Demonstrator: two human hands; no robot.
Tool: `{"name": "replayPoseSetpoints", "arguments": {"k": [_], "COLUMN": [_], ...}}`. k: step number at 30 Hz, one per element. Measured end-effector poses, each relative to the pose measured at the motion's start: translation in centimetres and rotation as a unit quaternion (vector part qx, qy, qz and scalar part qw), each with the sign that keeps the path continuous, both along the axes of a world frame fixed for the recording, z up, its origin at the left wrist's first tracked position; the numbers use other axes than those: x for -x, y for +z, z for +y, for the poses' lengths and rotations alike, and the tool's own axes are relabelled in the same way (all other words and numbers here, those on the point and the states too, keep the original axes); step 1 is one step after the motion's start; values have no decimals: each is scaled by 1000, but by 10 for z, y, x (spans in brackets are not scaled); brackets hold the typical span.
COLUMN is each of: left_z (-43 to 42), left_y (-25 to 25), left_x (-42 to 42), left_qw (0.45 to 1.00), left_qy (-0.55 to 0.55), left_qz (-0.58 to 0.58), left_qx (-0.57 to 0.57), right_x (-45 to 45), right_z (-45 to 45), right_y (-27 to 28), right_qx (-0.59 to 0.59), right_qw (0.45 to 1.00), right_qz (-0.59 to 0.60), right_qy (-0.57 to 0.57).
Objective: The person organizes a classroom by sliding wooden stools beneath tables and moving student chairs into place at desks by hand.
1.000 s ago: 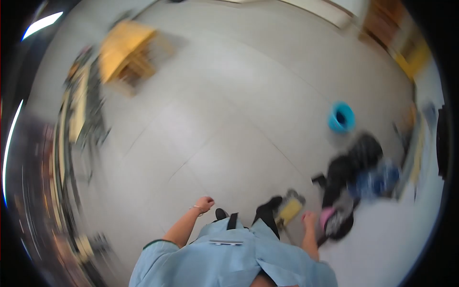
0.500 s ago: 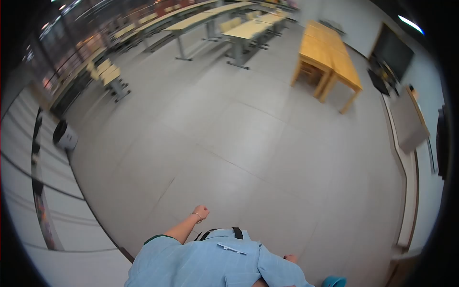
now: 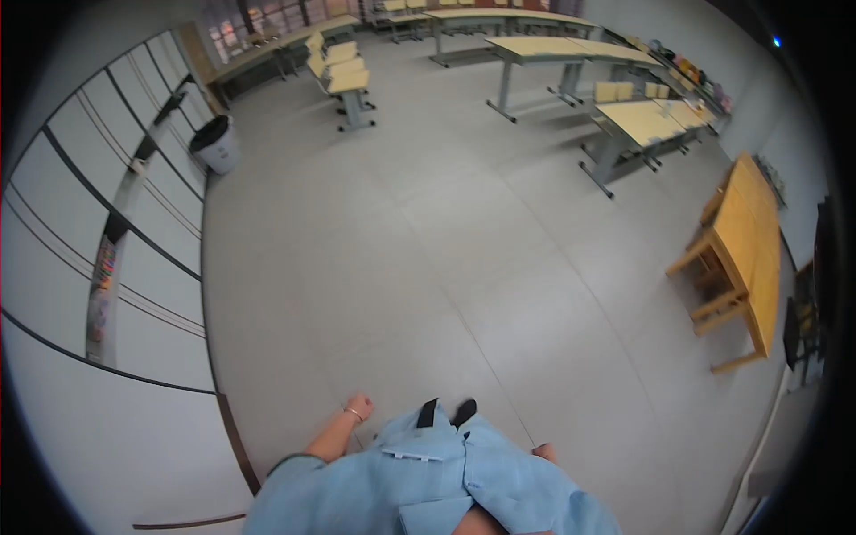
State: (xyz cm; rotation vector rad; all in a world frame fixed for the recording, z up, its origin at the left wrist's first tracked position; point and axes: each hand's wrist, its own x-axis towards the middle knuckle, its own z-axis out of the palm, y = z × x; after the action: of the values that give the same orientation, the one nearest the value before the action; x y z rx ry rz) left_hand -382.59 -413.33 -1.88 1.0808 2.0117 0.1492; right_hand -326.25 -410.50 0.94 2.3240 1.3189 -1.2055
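My left hand (image 3: 360, 406) hangs beside my body over the grey floor (image 3: 419, 312), a thin bracelet (image 3: 354, 414) at its wrist. Its fingers look curled in, and no object shows in it. On the other side, only a small part of my right hand (image 3: 545, 452) shows past my light blue clothing (image 3: 499, 473); its fingers are too hidden to make out. Neither hand touches any furniture. A dark shoe (image 3: 465, 411) shows in front of my clothing.
White cabinets (image 3: 160, 312) run along the left, with a trash bin (image 3: 217, 147) at their far end. Wooden tables (image 3: 753, 241) stand at the right. Pale desks (image 3: 646, 122) and several chairs (image 3: 343, 67) are farther back.
My view has turned left, so the wooden tables and desks sit farther right and more of the cabinets shows. A shoe has come into view. Both hands stay low at my sides.
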Motion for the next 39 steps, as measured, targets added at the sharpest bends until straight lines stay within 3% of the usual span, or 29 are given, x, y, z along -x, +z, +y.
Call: {"name": "replayPoseSetpoints", "arguments": {"k": [1,3,4,5,6,8,10,11,14,16,18,19,20,22,24,25,26,27,28,29,30,31,32,33,34,36,38,39], "left_z": [18,31,35,36,38,36,12,21,103,127,155,190,221,308,383,414,444,470,500,509,542,554,544,542,547,544,556,563], "left_y": [17,56,57,55,46,41,-17,-4,49,23,5,-10,-16,37,40,34,20,11,8,16,22,20,16,24,30,38,53,54], "left_x": [18,23,31,41,52,64,86,91,149,195,222,249,281,320,378,403,428,449,476,493,527,547,558,579,595,632,659,677], "left_qw": [996,961,949,934,917,889,964,967,956,972,982,963,902,868,903,917,928,937,940,944,946,922,894,902,906,896,854,820], "left_qy": [82,247,289,329,367,436,237,178,145,88,33,216,388,481,405,377,348,319,317,311,306,371,431,421,413,437,520,569], "left_qz": [-36,-125,-124,-125,-125,-138,-8,34,98,90,81,-17,-111,-124,-133,-99,-66,-36,-49,-56,-57,-84,-109,-96,-90,-70,-31,-58], "left_qx": [-3,-9,-38,-68,-99,-3,118,179,234,196,169,161,153,0,-57,-86,-114,-140,-114,-91,-89,-76,-52,-20,8,8,9,-3], "right_x": [-2,-16,-7,13,51,126,193,227,320,387,435,463,473,510,549,571,585,590,609,637,666,694,724,760,797,876,969,1017], "right_z": [57,152,211,267,322,415,488,514,567,574,582,590,608,639,674,697,721,762,815,846,876,906,935,961,984,1023,1064,1081], "right_y": [-7,-99,-113,-115,-86,-36,-30,-33,-39,-30,-42,-19,-39,-21,-11,-9,-10,-47,-85,-85,-80,-85,-91,-96,-98,-106,-93,-79], "right_qx": [60,-68,-112,-200,-209,-222,-273,-279,-257,-117,23,71,-35,-61,4,39,31,60,100,137,150,148,120,76,25,-101,-93,-110], "right_qw": [996,985,965,961,961,951,936,933,933,973,951,916,723,740,917,963,967,963,944,855,724,639,617,624,666,842,904,882], "right_qz": [-7,-61,-54,-2,13,36,84,103,167,171,195,178,169,174,190,191,187,106,18,-78,-157,-162,-148,-136,-121,-67,115,150], "right_qy": [64,147,233,193,181,214,205,203,190,101,238,354,669,647,351,185,168,240,315,494,655,737,763,766,736,526,401,432]}}
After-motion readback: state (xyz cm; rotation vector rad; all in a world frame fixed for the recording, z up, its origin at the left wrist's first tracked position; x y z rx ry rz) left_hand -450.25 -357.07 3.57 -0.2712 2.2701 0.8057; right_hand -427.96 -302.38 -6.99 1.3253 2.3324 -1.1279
